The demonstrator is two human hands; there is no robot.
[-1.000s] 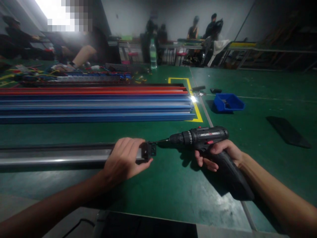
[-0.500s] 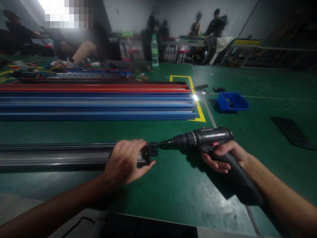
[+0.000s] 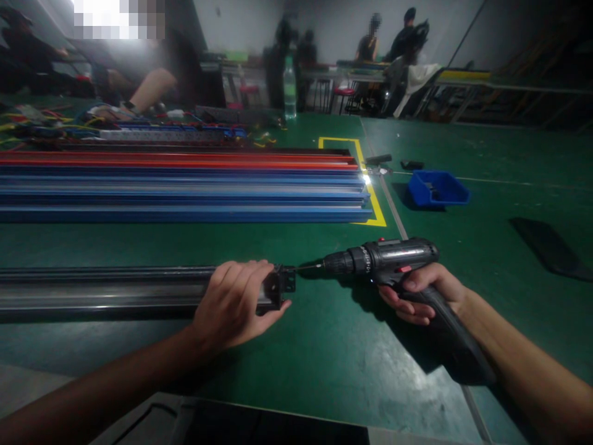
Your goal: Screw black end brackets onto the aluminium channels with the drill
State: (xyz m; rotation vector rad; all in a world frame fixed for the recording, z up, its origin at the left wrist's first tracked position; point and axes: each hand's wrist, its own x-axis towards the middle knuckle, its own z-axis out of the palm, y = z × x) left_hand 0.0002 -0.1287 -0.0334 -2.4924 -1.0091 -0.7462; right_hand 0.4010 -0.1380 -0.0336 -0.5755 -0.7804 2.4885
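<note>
A long black metal profile (image 3: 115, 292) lies along the near part of the green table. My left hand (image 3: 236, 296) is wrapped over its right end, fingers across the top and thumb at the near side. A small black bracket (image 3: 289, 279) with holes sticks out from that end. My right hand (image 3: 419, 296) grips the handle of a black cordless drill (image 3: 384, 254), which lies level and points left. The drill's bit (image 3: 308, 267) reaches the bracket; whether it sits in a screw is too small to tell.
Behind the profile lie several blue rails (image 3: 185, 213) and red rails (image 3: 185, 159) beside yellow tape (image 3: 377, 213). A blue bin (image 3: 440, 191) with small parts stands right. A dark flat piece (image 3: 549, 247), bottle (image 3: 290, 93) and wiring (image 3: 50, 127) are around; a co-worker's arm (image 3: 151, 89) reaches in.
Both hands keep their grips on the profile and drill. The drill sits very slightly further right, and the camera view has shifted a little.
</note>
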